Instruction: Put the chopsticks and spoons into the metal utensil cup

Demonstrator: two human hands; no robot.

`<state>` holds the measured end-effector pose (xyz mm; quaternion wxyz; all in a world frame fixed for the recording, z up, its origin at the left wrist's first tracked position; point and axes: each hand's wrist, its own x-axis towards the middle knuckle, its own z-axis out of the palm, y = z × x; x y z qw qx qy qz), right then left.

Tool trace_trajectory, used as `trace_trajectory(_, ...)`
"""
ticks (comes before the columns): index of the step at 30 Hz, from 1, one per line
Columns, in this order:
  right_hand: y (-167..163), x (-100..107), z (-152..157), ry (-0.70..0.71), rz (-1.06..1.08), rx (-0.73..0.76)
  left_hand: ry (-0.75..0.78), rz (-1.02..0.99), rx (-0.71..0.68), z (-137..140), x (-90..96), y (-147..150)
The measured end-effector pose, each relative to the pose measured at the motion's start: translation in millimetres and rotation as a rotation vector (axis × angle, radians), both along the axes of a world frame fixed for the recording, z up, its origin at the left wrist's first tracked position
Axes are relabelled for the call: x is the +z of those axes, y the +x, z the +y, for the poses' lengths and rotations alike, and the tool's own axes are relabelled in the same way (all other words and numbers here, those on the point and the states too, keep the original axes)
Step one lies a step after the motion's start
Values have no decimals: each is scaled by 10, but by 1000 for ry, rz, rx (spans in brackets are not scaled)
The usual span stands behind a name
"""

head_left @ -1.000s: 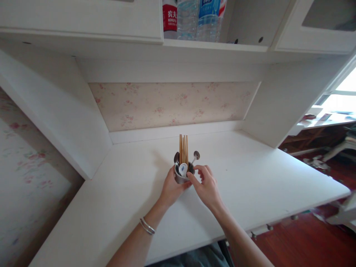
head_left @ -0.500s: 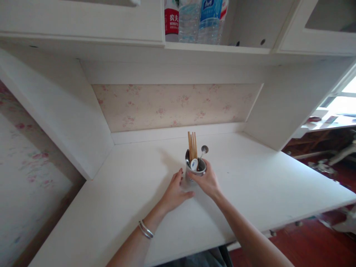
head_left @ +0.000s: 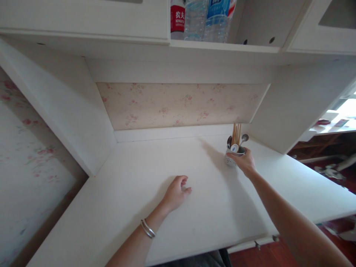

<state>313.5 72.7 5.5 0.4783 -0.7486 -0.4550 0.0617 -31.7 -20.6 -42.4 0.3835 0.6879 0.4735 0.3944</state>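
My right hand (head_left: 245,162) grips a white utensil holder (head_left: 230,161) with small holes in its side, thumb across the front and the other fingers round the right side, partly hidden. Wooden chopsticks (head_left: 236,134) stand upright in it. A metal spoon (head_left: 244,137) leans out to the right, a white spoon (head_left: 234,148) shows at the front, and a dark spoon (head_left: 229,141) at the left. My left hand (head_left: 176,193) holds nothing; its fingers are loosely curled with the thumb apart, over the white desk (head_left: 144,163). A silver bangle (head_left: 148,228) circles the left wrist.
An overhead cabinet (head_left: 83,22) spans the desk, with plastic bottles (head_left: 196,22) on its open shelf. White side panels (head_left: 300,92) flank the desktop. Floral wallpaper (head_left: 178,105) covers the back. Drawer knobs (head_left: 257,244) stick out below the front edge.
My right hand has carried the utensil holder to the right and back, close to the right panel. My left hand, which was beside the holder, is now apart from it with its fingers more curled.
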Motion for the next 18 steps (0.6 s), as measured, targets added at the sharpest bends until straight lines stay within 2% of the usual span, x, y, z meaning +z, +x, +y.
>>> trace_trajectory(6,68,-182,12,102,129,66,22,54,-6,-19,43,-5)
trace_trajectory(18,21,-190,-67,76,309,153,23,70,4,-33,69,-3)
